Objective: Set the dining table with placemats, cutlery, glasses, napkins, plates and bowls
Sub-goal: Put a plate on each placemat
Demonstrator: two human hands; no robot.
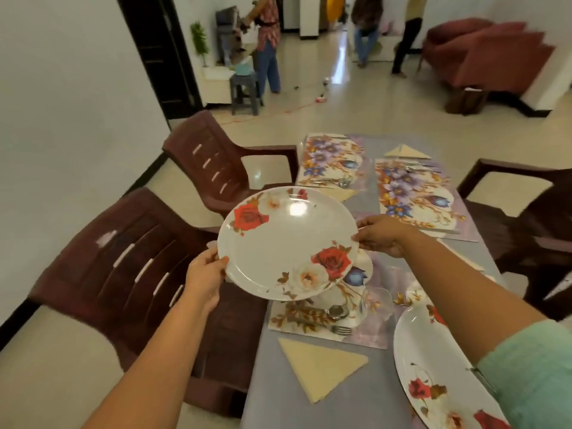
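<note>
Plate held in air over table's left edge.
Left hand [204,274] grips plate [286,243] rim, right hand [383,235] pinches opposite rim; below it placemat [365,331] with fork [340,329], napkin [322,366] beside, second plate [433,366] at right.

Plate [286,243] held above near-left placemat [325,323]; fork [340,329] and spoon [335,311] on that mat, napkin [322,366] before it. Second plate [433,366] to the right. Two placemats [331,159] behind. Chairs [130,267] left of table [356,407].
</note>
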